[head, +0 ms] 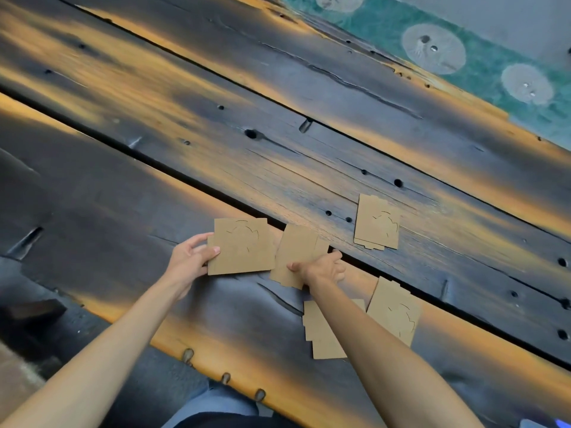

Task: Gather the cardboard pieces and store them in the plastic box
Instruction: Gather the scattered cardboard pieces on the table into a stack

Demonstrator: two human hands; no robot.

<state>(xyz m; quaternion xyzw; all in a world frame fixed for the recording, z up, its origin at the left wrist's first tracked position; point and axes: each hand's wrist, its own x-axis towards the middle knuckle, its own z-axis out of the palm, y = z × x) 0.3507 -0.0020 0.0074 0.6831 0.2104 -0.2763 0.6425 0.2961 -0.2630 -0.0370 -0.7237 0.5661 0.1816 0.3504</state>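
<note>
Several flat brown cardboard pieces lie on a dark, scorched wooden table. My left hand grips the left edge of one square cardboard piece with a cut pattern. My right hand pinches a second cardboard piece just to its right. Another small stack of cardboard lies farther right, beyond a gap between planks. Two more cardboard pieces lie near my right forearm, partly hidden by it. No plastic box is in view.
A deep dark gap runs diagonally between the planks. The table's near edge has metal hooks. A green patterned floor shows beyond the far edge at the top right.
</note>
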